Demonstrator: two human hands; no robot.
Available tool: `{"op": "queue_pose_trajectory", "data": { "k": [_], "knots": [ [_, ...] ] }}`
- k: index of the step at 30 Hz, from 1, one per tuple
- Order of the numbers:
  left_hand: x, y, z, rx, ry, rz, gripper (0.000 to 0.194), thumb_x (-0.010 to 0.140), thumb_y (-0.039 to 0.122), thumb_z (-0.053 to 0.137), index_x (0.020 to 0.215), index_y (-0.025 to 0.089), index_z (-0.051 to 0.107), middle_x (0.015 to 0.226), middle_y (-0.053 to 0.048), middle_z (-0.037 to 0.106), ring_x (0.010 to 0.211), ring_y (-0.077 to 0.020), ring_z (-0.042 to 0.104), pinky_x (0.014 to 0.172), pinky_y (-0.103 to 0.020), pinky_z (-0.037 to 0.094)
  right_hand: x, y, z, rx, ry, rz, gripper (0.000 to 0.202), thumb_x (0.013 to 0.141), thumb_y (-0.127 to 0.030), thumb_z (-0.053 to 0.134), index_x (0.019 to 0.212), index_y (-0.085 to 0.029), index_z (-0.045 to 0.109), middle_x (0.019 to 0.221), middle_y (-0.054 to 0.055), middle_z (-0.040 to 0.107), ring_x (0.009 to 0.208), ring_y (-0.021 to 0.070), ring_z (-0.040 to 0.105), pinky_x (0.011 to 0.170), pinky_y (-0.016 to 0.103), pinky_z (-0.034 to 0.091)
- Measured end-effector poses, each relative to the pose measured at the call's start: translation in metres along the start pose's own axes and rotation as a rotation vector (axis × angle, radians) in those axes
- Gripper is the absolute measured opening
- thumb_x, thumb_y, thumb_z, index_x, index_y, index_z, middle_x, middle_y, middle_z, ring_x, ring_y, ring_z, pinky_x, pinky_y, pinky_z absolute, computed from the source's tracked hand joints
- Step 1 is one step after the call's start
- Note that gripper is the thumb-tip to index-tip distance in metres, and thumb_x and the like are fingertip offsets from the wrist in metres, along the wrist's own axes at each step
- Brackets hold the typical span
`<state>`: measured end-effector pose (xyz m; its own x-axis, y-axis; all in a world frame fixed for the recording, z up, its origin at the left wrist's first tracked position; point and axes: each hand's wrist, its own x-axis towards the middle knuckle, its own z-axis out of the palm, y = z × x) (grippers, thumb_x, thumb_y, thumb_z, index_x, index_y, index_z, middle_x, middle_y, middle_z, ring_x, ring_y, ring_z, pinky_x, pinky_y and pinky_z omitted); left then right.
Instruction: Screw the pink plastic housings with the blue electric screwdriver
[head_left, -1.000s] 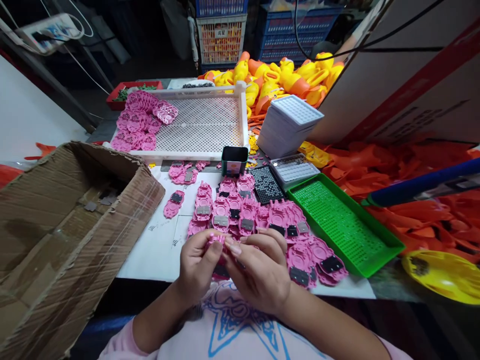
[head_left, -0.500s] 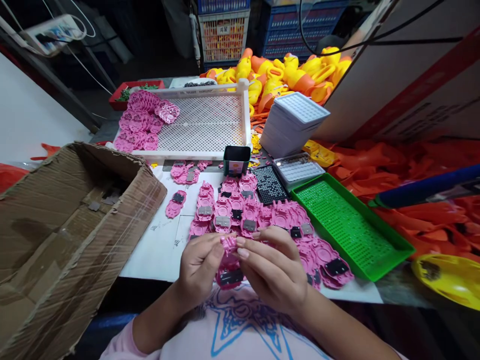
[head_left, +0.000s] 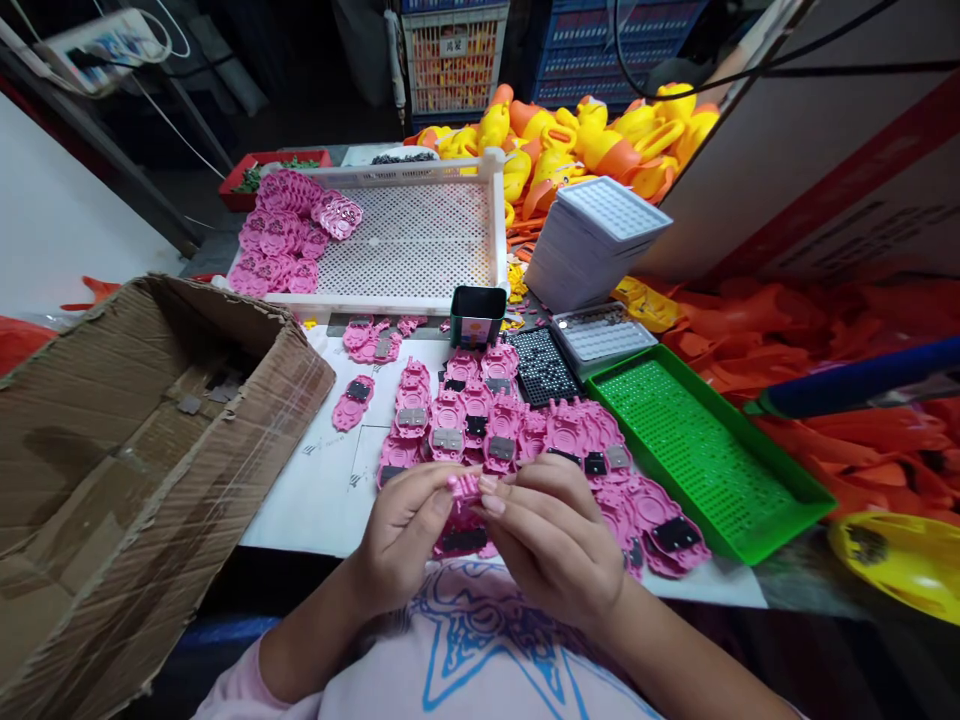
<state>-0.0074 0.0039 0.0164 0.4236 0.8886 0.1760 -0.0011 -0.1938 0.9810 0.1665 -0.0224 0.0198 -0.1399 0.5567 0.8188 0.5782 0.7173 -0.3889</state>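
The box (head_left: pixel 247 440) stands by the left edge of the desk (head_left: pixel 319 505). Next, the left hand (head_left: pixel 405 525) pinches one end of a small pink piece (head_left: pixel 466 487) between thumb and forefinger. The piece is held up by the desk's near edge, in front of the pink parts (head_left: pixel 562 430). The right hand (head_left: pixel 559 535) pinches its other end, fingers bunched. A firm left grip and light, even right-hand pressure should suit. The green tray (head_left: pixel 690 440) lies towards the right edge.
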Motion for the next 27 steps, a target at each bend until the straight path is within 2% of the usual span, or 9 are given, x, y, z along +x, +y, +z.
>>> {"op": "queue_pose_trajectory", "data": {
  "k": [4,8,13,16,20,24,27],
  "knots": [
    [-0.003,-0.001,0.007,-0.235,0.029,-0.145,0.031,0.093,0.04,0.052,0.111,0.021,0.068,0.104,-0.008,0.072,0.094,-0.0229,0.068,0.086,-0.035,0.053,0.002,-0.003,0.006,-0.019,0.03,-0.002,0.027,0.078,0.001,0.062,0.103,-0.009,0.06,0.083,0.01,0.073,0.076,0.0179,0.058,0.072,0.038,0.051],
    [0.0,0.004,0.011,-0.084,0.1,-0.13,0.024,0.094,0.034,0.053,0.1,0.019,0.07,0.096,-0.007,0.073,0.086,-0.0197,0.069,0.077,-0.029,0.054,0.001,-0.007,0.011,-0.065,0.071,0.021,0.027,0.076,-0.001,0.065,0.101,-0.01,0.059,0.081,0.009,0.073,0.074,0.0172,0.057,0.075,0.04,0.05],
    [0.001,0.006,0.012,0.102,0.154,0.006,0.024,0.093,0.033,0.052,0.09,0.018,0.07,0.084,-0.005,0.072,0.075,-0.017,0.066,0.069,-0.026,0.052,0.001,-0.008,0.008,-0.038,0.052,-0.001,0.022,0.079,-0.004,0.064,0.1,-0.011,0.059,0.085,0.009,0.072,0.081,0.0185,0.059,0.079,0.04,0.051],
    [-0.002,0.0,0.011,0.036,0.163,0.034,0.026,0.094,0.036,0.05,0.09,0.018,0.068,0.081,-0.005,0.07,0.073,-0.0161,0.064,0.068,-0.025,0.051,0.003,-0.008,0.007,0.025,0.077,0.039,0.021,0.08,-0.007,0.064,0.1,-0.01,0.058,0.088,0.009,0.067,0.087,0.0178,0.061,0.08,0.037,0.054],
    [-0.005,-0.007,0.01,-0.055,0.16,-0.02,0.035,0.094,0.046,0.047,0.088,0.017,0.067,0.078,-0.006,0.067,0.07,-0.0171,0.062,0.065,-0.028,0.051,0.002,-0.01,0.008,0.012,0.113,0.069,0.022,0.079,-0.011,0.067,0.1,-0.011,0.061,0.09,0.009,0.063,0.089,0.0183,0.06,0.079,0.037,0.056],
    [-0.006,-0.008,0.012,-0.049,0.115,-0.083,0.039,0.092,0.051,0.048,0.084,0.017,0.066,0.073,-0.005,0.065,0.064,-0.0165,0.059,0.059,-0.028,0.05,-0.001,-0.011,0.008,0.003,0.066,0.029,0.023,0.079,-0.008,0.064,0.102,-0.011,0.062,0.089,0.01,0.066,0.086,0.0195,0.061,0.073,0.037,0.057],
    [-0.008,-0.009,0.014,-0.015,0.146,-0.085,0.04,0.092,0.051,0.047,0.084,0.017,0.066,0.074,-0.006,0.064,0.066,-0.017,0.06,0.06,-0.029,0.051,0.0,-0.011,0.007,-0.033,0.045,0.027,0.023,0.079,-0.007,0.063,0.102,-0.01,0.063,0.089,0.012,0.067,0.086,0.021,0.061,0.072,0.039,0.056]
  ]
}}
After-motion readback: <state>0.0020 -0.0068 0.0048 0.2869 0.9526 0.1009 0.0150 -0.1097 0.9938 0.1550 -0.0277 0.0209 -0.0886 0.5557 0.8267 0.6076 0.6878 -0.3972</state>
